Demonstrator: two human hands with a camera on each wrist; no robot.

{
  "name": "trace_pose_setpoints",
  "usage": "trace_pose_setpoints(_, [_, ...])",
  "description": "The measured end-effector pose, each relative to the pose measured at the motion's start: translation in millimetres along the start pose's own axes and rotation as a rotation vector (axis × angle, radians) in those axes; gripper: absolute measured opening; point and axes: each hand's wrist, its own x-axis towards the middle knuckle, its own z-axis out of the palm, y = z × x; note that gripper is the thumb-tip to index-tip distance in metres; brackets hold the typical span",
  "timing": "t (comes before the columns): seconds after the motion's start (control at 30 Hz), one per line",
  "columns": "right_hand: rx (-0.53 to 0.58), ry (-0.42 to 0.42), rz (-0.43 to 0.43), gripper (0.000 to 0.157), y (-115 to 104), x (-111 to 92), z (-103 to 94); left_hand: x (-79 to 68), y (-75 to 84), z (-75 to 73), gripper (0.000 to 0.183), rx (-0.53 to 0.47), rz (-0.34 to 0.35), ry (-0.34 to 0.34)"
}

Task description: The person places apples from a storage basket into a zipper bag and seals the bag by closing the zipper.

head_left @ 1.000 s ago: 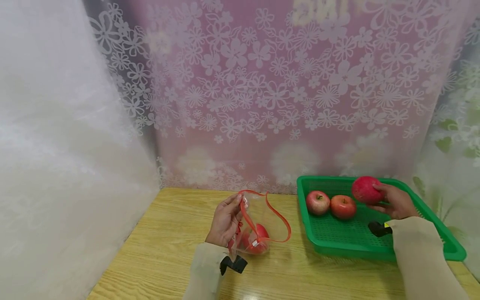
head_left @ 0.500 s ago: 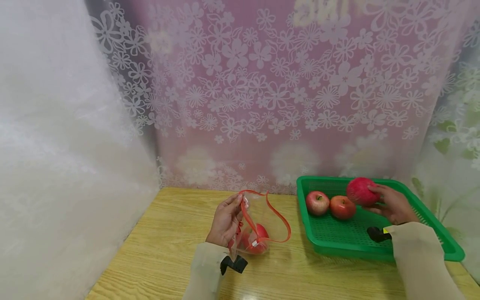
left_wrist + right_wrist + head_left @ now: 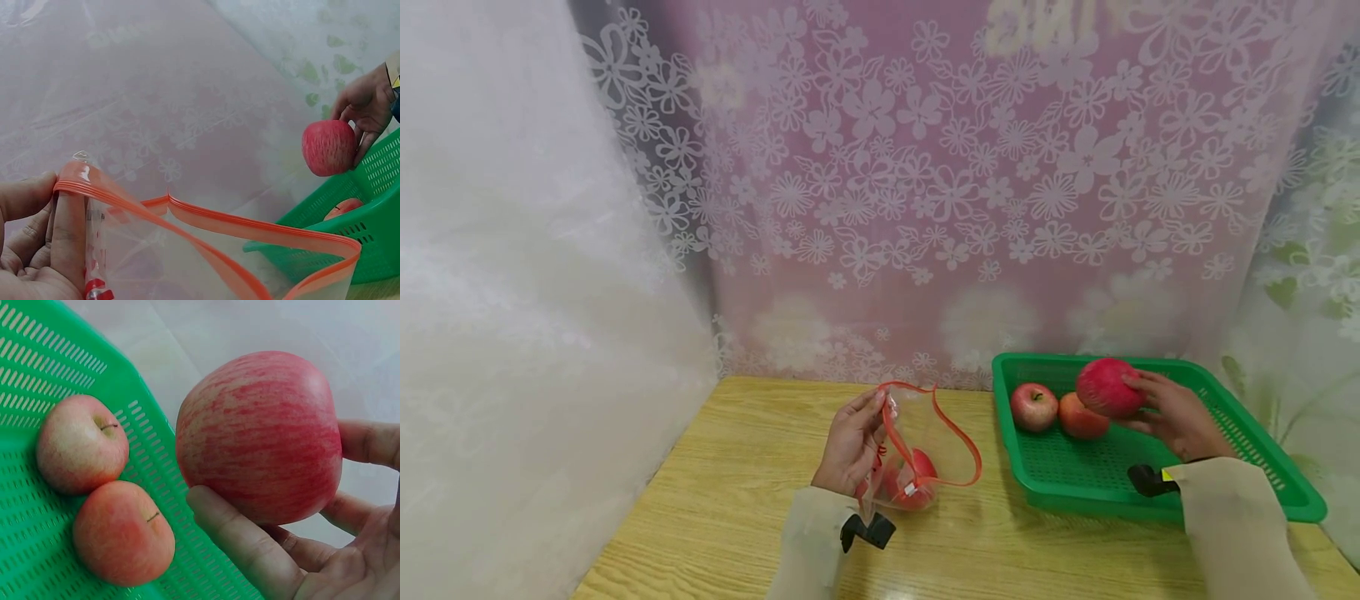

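Observation:
My left hand (image 3: 850, 446) pinches the orange-edged mouth of a clear zip bag (image 3: 951, 425), which gapes toward the right. Inside the bag, near the tabletop, lies a red apple (image 3: 917, 482). Over the green basket my right hand (image 3: 1172, 414) grips a deep red striped apple (image 3: 262, 437) between thumb and fingers, raised above the basket floor. Below it, a pale pink apple (image 3: 81, 444) and an orange-red apple (image 3: 125, 534) sit side by side in the basket; the held apple partly covers the orange-red one in the head view.
The green plastic basket (image 3: 1120, 508) with slotted sides stands at the right of the wooden table (image 3: 722, 500). A flowered curtain (image 3: 970, 208) hangs along the back edge, with pale sheeting (image 3: 535, 333) on the left.
My right hand has carried the red apple leftward and slightly down across the basket, toward the bag. The left hand and the bag have stayed in place.

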Motion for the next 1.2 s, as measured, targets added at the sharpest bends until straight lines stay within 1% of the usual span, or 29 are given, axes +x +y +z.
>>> trace_pose_setpoints(0.1, [-0.001, -0.005, -0.005, 0.076, -1, -4, 5.4, -0.7, -0.6, 0.8, 0.024, -0.003, 0.0, 0.001])
trace_pose_setpoints(0.23, [0.013, -0.018, -0.032, 0.055, 1, -9, 10.5, -1.2, -1.3, 0.9, 0.027, -0.019, 0.002, -0.025])
trace_pose_setpoints(0.3, [-0.01, -0.028, -0.047, 0.051, 2, -10, 13.4, -1.4, -1.6, 0.5, 0.026, -0.024, 0.003, -0.043])
trace_pose_setpoints(0.4, [-0.075, -0.03, -0.06, 0.057, 4, -12, 18.9, -1.7, -2.2, 0.1, 0.025, -0.037, 0.0, -0.056])
trace_pose_setpoints(0.53, [-0.143, -0.025, -0.069, 0.069, 6, -13, 27.4, -2.3, -2.8, 0.0, 0.022, -0.041, -0.001, -0.043])
trace_pose_setpoints(0.6, [-0.166, -0.028, -0.074, 0.07, 6, -14, 31.3, -2.7, -2.8, 0.2, 0.021, -0.039, -0.001, -0.033])
trace_pose_setpoints(0.73, [-0.196, -0.04, -0.079, 0.07, 7, -16, 39.0, -3.3, -2.4, 0.1, 0.022, -0.037, -0.002, -0.043])
trace_pose_setpoints(0.83, [-0.196, -0.044, -0.076, 0.069, 7, -18, 44.4, -2.2, -3.0, -0.2, 0.024, -0.035, -0.001, -0.049])
trace_pose_setpoints(1.03, [-0.172, -0.052, -0.079, 0.064, 7, -22, 53.6, -0.8, -4.0, 0.2, 0.023, -0.036, -0.002, -0.037])
trace_pose_setpoints(1.2, [-0.154, -0.084, -0.091, 0.063, 7, -25, 60.0, -0.7, -3.9, -0.2, 0.021, -0.026, -0.003, -0.055])
